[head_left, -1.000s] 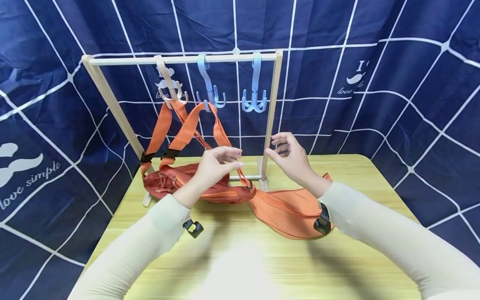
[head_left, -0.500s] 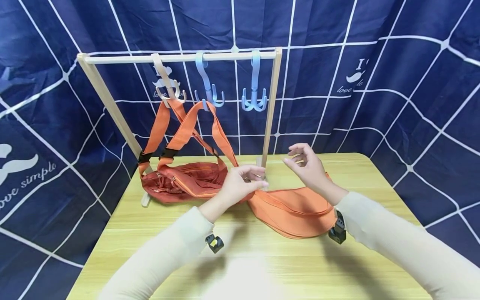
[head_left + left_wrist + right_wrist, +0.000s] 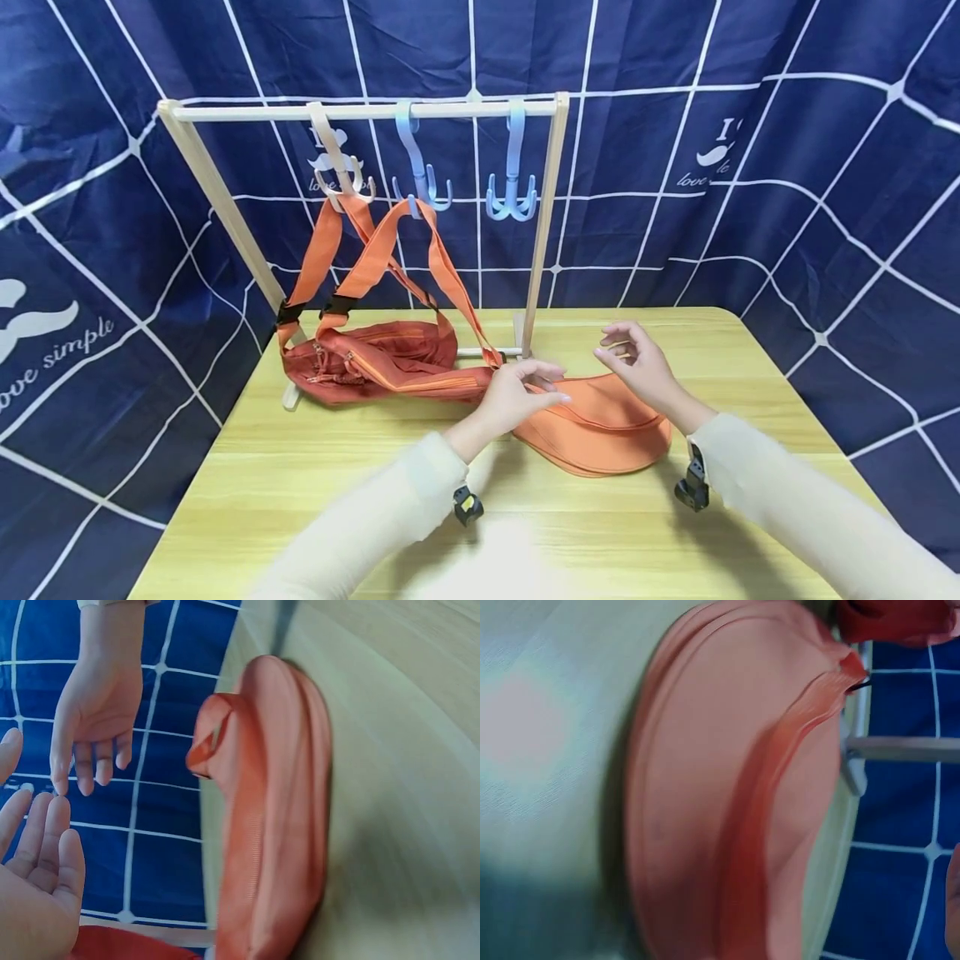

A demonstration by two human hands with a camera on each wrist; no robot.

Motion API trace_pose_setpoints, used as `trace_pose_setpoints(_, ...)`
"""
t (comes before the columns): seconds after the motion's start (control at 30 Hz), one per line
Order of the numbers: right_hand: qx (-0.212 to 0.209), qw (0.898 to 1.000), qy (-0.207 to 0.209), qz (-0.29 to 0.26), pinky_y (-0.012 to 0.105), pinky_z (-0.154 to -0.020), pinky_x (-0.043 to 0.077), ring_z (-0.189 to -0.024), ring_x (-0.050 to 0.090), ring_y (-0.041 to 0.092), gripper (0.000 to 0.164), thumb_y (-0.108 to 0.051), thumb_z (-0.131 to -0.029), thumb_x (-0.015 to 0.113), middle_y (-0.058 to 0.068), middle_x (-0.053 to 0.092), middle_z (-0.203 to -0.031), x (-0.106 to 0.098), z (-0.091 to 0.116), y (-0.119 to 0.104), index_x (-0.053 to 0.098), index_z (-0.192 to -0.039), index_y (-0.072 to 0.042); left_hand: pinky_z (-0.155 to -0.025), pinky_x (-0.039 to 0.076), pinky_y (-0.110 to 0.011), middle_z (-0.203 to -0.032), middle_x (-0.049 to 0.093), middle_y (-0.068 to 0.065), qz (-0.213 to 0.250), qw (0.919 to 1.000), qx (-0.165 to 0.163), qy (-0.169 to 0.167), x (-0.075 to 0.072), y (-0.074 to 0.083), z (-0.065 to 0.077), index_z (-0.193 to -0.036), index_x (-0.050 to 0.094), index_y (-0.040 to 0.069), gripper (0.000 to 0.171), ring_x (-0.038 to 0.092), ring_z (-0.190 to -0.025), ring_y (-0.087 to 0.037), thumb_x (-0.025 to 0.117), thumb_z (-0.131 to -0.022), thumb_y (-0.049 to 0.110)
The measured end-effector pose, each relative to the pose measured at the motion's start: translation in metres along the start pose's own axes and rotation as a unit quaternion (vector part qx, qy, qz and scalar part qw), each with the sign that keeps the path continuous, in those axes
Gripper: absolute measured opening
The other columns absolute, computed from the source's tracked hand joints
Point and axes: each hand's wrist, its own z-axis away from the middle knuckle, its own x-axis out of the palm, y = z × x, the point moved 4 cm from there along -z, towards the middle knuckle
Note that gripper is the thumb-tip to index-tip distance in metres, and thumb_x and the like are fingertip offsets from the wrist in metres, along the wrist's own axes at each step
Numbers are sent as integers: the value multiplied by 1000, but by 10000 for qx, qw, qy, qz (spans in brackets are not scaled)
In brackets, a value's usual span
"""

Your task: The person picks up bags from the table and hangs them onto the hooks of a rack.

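An orange waist bag lies flat on the table, with a strap folded along it in the right wrist view. My left hand hovers over its left end, fingers loosely bent, holding nothing. Above its right end is my right hand, also free, with relaxed fingers. In the left wrist view both hands, the left hand and the right hand, appear with slack fingers beside the bag. Left of them, red bags rest on the table, their orange straps looped up over hooks.
A wooden rack stands at the back, its top bar carrying a beige hook, a blue hook and a second blue hook with no strap on it. A blue checked curtain surrounds the table.
My left hand has moved right and down, from over the red bags to the orange bag. The right hand has also come right and lower, away from the rack's post.
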Motion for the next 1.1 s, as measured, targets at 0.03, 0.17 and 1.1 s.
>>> trace_pose_setpoints(0.03,37,10000,-14,27,15,-66,45,-80,56,7,31,6,-86,63,31,56,-100,-1,2,3,49,-113,11,-67,52,-22,-98,70,-14,-10,10000,-6,6,2,-3,-1,-104,71,1,32,67,-83,-21,82,-74,6)
trace_pose_setpoints(0.17,79,9999,-104,57,15,-67,45,-80,57,9,30,7,-87,62,32,56,-100,-6,10,15,49,-113,12,-69,52,-22,-99,69,-16,-128,9999,-27,19,10,-15,-4,-103,71,0,32,67,-81,-17,82,-74,6)
trace_pose_setpoints(1.1,116,9874,-1486,522,25,-73,50,-83,63,16,36,-8,-83,74,11,64,-96,-17,52,103,57,-112,3,-92,44,-27,-111,68,1,-1416,9887,-417,-268,47,-68,-13,-114,70,8,44,59,-105,-9,84,-73,17)
